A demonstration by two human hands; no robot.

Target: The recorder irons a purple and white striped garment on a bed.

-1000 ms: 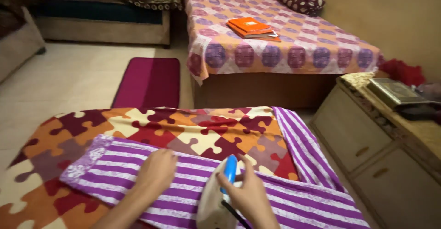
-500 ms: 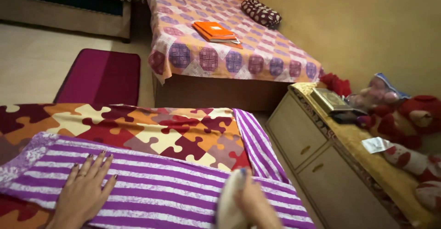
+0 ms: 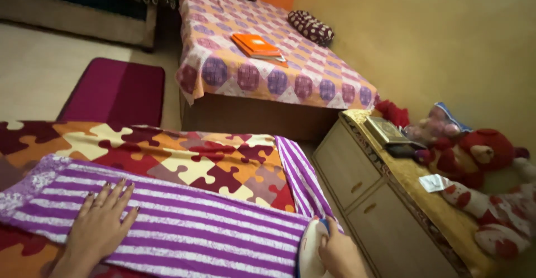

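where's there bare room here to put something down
The puzzle-print cover is bare between the purple striped cloth and its far edge. The bed is free nearer than the orange books. The cabinet top is crowded with stuffed toys.

Striped purple garment: soft matt woven cloth. Puzzle-print cover: matt cloth. Iron: smooth glossy plastic shell. Cabinet right: matt painted wood

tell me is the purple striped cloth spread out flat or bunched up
Spread flat: the purple striped cloth lies smooth across the puzzle-print cover, the left hand pressed open on it.
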